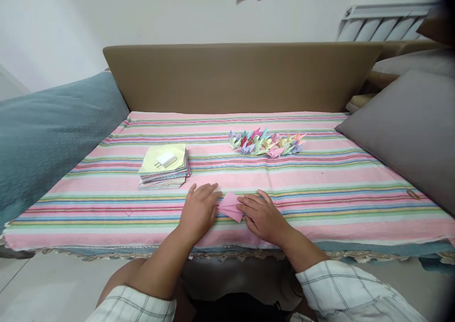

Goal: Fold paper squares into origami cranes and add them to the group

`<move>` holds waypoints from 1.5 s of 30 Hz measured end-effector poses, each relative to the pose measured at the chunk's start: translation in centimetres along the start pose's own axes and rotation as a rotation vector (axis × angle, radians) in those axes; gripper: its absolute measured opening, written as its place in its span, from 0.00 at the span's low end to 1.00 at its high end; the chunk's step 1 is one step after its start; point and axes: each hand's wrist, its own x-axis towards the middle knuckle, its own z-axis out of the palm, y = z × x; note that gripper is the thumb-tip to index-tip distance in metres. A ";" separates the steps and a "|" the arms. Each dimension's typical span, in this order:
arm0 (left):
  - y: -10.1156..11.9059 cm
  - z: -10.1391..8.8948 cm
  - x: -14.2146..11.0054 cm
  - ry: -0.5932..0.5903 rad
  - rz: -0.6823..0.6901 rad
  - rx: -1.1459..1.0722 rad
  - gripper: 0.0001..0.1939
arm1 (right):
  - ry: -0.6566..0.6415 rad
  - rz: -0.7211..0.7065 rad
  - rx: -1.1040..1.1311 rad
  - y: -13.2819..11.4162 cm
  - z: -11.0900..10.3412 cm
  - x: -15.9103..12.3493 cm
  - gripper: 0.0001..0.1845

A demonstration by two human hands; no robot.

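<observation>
A folded pink paper lies on the striped cloth in front of me, its layers showing as a kite-like shape. My right hand rests at its right side, fingertips over the edge and holding it against the cloth. Beside the paper's left tip is my left hand, palm down, fingers extended and a little apart; its thumb side is close to the tip, and whether it touches is hard to tell. Farther back, slightly to the right, sits a cluster of small colourful folded paper cranes.
A stack of square papers lies to the left with a white charger plug on top. The striped cloth covers the seat. A blue cushion borders the left, a grey pillow the right, a brown backrest the back.
</observation>
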 end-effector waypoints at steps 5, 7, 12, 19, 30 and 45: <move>2.9 1.9 -2.7 -0.104 0.216 0.045 0.30 | -0.005 0.000 -0.009 0.0 0.0 0.0 0.19; 3.0 2.7 -3.6 -0.137 0.204 0.084 0.37 | -0.004 -0.003 -0.010 -0.1 -0.1 0.0 0.19; 2.2 3.1 -4.3 -0.160 0.151 0.109 0.36 | -0.006 -0.027 -0.013 0.0 -0.2 0.0 0.18; 2.4 2.1 -4.3 -0.176 0.063 0.105 0.32 | 0.003 -0.031 -0.014 0.3 0.0 -0.2 0.16; 1.4 -0.4 -3.1 -0.091 -0.059 0.019 0.17 | -0.009 -0.025 -0.014 0.2 0.0 -0.1 0.17; 3.5 4.6 -1.8 -0.140 0.297 0.035 0.42 | 0.170 0.204 0.261 2.1 -0.4 -0.5 0.15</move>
